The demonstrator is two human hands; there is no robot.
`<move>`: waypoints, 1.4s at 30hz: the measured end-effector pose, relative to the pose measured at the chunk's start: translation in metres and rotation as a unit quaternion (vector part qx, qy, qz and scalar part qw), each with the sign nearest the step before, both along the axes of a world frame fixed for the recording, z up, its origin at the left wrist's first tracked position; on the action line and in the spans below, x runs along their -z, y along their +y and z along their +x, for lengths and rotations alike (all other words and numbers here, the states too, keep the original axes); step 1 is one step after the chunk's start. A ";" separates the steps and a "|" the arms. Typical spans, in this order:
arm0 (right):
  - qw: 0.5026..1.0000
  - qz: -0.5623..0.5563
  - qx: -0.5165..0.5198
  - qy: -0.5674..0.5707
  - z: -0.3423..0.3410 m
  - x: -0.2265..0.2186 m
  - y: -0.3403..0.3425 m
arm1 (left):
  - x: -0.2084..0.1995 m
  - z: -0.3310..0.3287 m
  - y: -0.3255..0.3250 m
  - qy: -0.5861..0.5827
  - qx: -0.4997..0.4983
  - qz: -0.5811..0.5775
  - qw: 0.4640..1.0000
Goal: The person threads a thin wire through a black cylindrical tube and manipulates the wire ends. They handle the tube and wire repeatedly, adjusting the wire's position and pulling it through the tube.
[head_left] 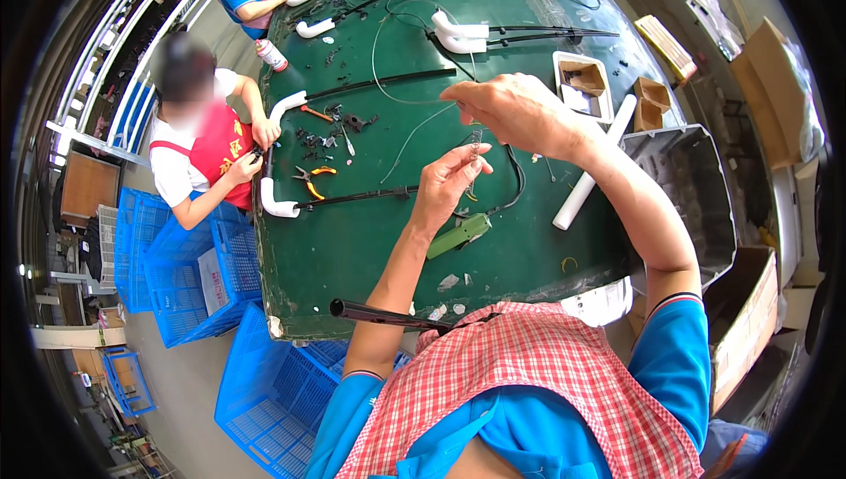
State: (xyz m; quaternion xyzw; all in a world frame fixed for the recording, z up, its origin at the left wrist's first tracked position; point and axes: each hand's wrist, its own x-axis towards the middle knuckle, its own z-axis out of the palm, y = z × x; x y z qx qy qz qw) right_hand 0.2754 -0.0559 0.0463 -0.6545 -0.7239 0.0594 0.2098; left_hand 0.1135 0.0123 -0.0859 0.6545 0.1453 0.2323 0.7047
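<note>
My left hand [445, 186] pinches a thin metal coil spring [477, 137], which stands up from its fingertips. Just above it, my right hand [520, 113] is closed, thumb and fingers together, around a thin pale wire [398, 96]. That wire loops away to the left over the green table. The fingers hide the wire's end, and I cannot tell whether it touches the spring. Below my hands lies a green hand-held power tool [458, 235] with a black cord. A black tube [383, 313] juts out across my left forearm from beside my checked apron.
White foam-covered bent handles [460, 34] on black rods lie across the green table [339, 289]. Orange-handled pliers [313, 181] and small black parts sit at left. A white tube [595, 162] and a parts tray [582, 82] are at right. Two co-workers work along the left side, near blue crates [181, 276].
</note>
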 end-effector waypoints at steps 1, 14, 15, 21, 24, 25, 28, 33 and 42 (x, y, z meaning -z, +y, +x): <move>1.000 0.014 -0.003 -0.001 0.001 0.004 0.001 | 0.002 0.000 0.000 -0.009 -0.002 -0.008 1.000; 0.995 0.005 -0.020 -0.093 -0.004 -0.005 0.008 | -0.005 0.001 -0.001 -0.021 -0.027 0.001 0.999; 0.995 0.005 -0.024 -0.098 -0.004 -0.006 0.008 | -0.006 0.001 -0.002 -0.022 -0.026 0.001 0.999; 0.994 0.086 -0.005 -0.062 -0.005 -0.009 0.004 | -0.007 -0.002 -0.004 -0.031 -0.035 -0.027 0.999; 0.994 0.051 -0.019 -0.090 -0.004 -0.012 0.007 | -0.006 -0.002 -0.003 -0.041 -0.034 -0.027 0.998; 0.994 0.050 -0.024 -0.095 -0.003 -0.011 0.010 | -0.006 -0.002 -0.003 -0.044 -0.033 -0.027 0.998; 0.989 0.077 -0.037 -0.124 0.000 -0.010 0.014 | -0.005 -0.002 -0.002 -0.058 -0.025 -0.020 0.998; 0.992 0.114 -0.019 -0.056 -0.004 -0.004 0.015 | -0.011 -0.003 -0.001 -0.052 -0.035 -0.032 0.998; 0.989 0.145 0.020 0.005 -0.009 -0.007 0.009 | -0.018 -0.007 0.000 -0.056 -0.040 -0.030 0.997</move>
